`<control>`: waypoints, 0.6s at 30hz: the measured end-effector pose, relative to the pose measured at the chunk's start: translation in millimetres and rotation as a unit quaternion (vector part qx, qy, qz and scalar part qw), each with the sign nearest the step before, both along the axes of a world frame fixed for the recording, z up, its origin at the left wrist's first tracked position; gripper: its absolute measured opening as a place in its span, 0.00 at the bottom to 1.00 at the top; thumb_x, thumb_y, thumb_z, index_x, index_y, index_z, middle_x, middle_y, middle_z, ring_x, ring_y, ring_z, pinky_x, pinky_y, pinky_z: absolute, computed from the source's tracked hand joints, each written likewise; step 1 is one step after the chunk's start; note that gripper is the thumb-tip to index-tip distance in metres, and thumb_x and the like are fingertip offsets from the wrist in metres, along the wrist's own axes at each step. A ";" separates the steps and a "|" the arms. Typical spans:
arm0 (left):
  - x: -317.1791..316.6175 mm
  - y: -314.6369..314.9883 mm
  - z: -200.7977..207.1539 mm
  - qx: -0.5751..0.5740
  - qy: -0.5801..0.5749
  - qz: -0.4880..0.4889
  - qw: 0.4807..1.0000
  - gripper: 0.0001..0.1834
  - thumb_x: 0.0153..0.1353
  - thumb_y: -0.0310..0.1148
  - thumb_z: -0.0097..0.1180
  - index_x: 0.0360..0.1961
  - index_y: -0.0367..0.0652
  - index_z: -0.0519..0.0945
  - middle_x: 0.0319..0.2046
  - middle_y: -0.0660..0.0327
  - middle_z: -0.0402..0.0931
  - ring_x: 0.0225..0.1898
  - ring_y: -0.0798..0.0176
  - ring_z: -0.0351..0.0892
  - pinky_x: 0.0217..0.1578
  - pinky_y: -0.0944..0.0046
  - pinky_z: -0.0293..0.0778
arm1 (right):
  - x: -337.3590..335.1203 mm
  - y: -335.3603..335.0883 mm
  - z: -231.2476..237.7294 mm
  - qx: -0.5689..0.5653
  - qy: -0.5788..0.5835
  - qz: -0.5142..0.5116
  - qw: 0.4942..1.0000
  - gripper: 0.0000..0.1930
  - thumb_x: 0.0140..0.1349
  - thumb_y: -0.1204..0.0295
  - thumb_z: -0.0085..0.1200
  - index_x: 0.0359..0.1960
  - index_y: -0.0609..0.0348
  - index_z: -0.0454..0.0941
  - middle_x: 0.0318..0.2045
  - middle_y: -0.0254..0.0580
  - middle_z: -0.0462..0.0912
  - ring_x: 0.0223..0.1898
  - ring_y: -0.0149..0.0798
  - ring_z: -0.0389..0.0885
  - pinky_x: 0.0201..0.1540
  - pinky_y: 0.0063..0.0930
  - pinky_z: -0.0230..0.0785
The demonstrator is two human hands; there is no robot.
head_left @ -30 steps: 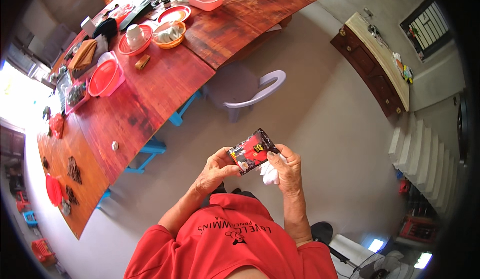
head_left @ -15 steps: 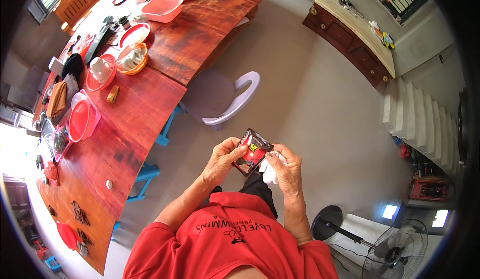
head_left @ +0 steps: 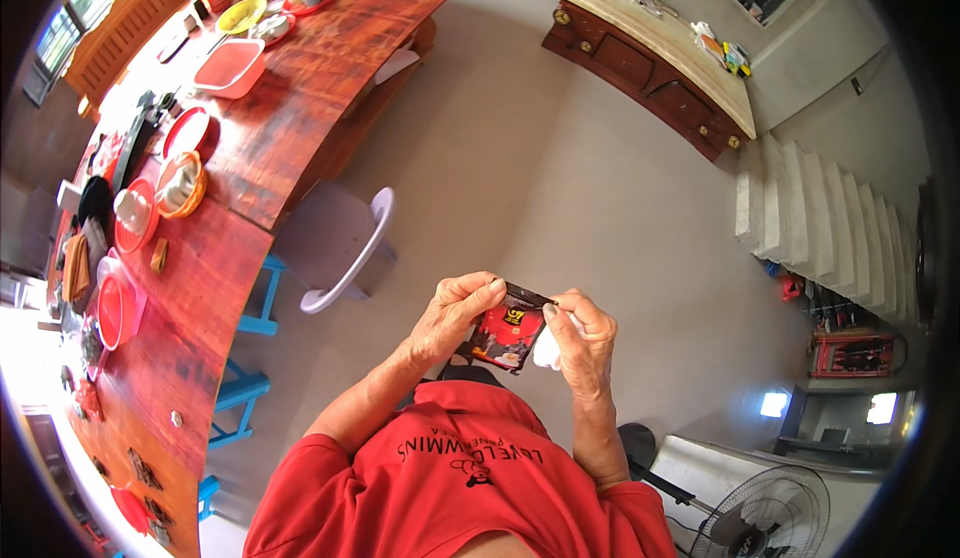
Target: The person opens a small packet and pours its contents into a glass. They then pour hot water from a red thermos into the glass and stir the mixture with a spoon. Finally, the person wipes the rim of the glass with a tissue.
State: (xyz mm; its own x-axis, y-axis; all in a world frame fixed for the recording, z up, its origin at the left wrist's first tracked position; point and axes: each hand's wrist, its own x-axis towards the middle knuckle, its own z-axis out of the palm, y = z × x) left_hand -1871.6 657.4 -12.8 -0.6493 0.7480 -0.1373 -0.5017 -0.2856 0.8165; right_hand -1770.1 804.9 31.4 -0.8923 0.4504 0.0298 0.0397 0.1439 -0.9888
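In front of my chest I hold a small black and red packet (head_left: 510,334), its face turned up. My left hand (head_left: 462,310) pinches its upper left corner between thumb and fingers. At the upper right corner, the thumb and fingers of my right hand (head_left: 582,336) are closed on the edge. A crumpled white tissue (head_left: 547,349) is tucked in my right palm, partly hidden by the fingers and the packet. The packet's top edge is pulled straight between both hands, and no opening in it can be made out.
To my left runs a long reddish wooden table (head_left: 225,258) with baskets, basins and plates. A lilac plastic chair (head_left: 335,243) and blue stools (head_left: 240,392) stand along it. A wooden cabinet (head_left: 640,63) is ahead right, stairs (head_left: 820,223) at right, and a fan (head_left: 768,518) near right.
The packet has been turned more upright, and my left hand has shifted to its top corner. My view has swung right, so the table and chair sit further left.
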 end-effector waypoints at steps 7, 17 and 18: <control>-23.4 97.0 7.7 0.048 -0.080 -0.003 0.996 0.13 0.67 0.35 0.48 0.26 0.41 0.76 0.23 0.76 0.70 0.24 0.82 0.61 0.25 0.78 0.61 | -22.8 80.9 6.8 0.038 0.089 -0.032 0.995 0.02 0.58 0.80 0.53 0.28 0.66 0.75 0.22 0.34 0.73 0.13 0.21 0.64 0.15 0.18 0.54; -119.3 174.8 7.7 0.102 -0.137 -0.082 0.982 0.15 0.64 0.26 0.44 0.48 0.31 0.75 0.36 0.61 0.79 0.37 0.72 0.76 0.40 0.71 0.73 | -113.3 166.8 12.5 -0.049 0.070 -0.067 0.994 0.05 0.59 0.79 0.51 0.25 0.65 0.74 0.17 0.28 0.69 0.13 0.19 0.64 0.14 0.16 0.52; -134.1 183.6 4.7 0.101 -0.135 -0.084 0.982 0.15 0.64 0.26 0.44 0.48 0.31 0.75 0.37 0.61 0.79 0.37 0.72 0.75 0.40 0.71 0.73 | -127.0 174.8 14.1 -0.055 0.068 -0.069 0.994 0.05 0.59 0.79 0.51 0.25 0.65 0.74 0.17 0.28 0.69 0.12 0.19 0.64 0.14 0.16 0.52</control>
